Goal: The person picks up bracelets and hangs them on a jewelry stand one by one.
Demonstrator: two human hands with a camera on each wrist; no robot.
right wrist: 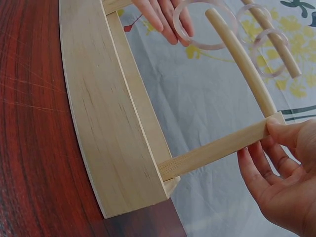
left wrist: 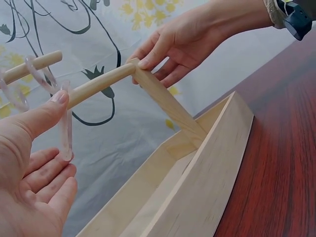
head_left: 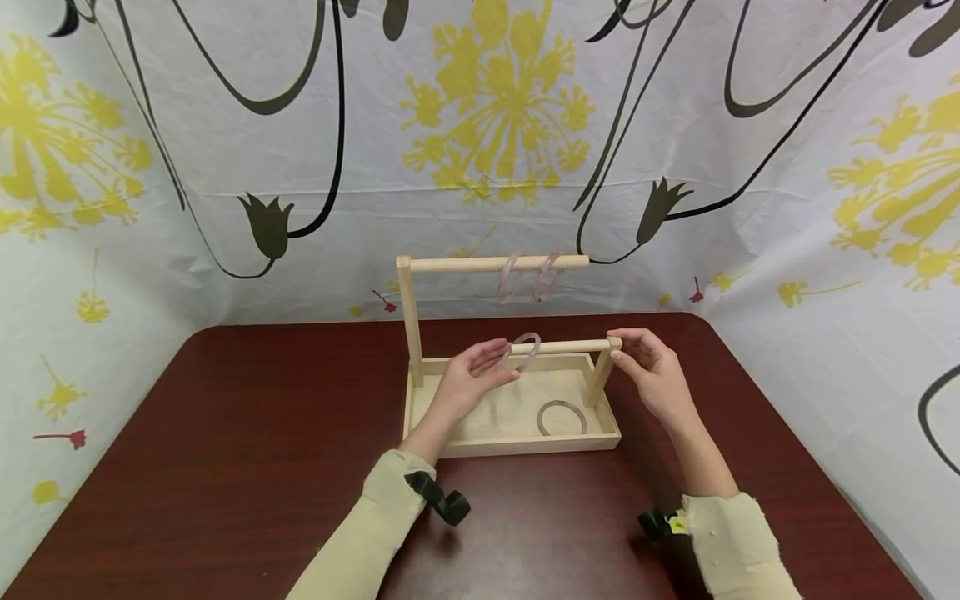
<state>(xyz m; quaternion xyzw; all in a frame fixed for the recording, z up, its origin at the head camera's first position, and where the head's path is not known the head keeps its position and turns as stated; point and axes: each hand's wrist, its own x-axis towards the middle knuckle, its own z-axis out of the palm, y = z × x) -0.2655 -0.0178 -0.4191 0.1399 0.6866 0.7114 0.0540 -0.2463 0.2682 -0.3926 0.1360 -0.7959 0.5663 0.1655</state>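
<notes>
My left hand holds a translucent pinkish bangle at the free left end of the stand's lower bar. Its thumb presses the bangle's top edge, with the fingers below. In the right wrist view the bar's end overlaps the bangle's opening. Thumb and fingers of my right hand pinch the top of the short post, where the lower bar joins it. Two similar bangles hang on the upper bar. Another bangle lies in the stand's wooden tray.
The tray stands on a dark red-brown table near its far edge. A tall post at the tray's left carries the upper bar. Behind the table hangs a white cloth printed with yellow flowers and dark stems.
</notes>
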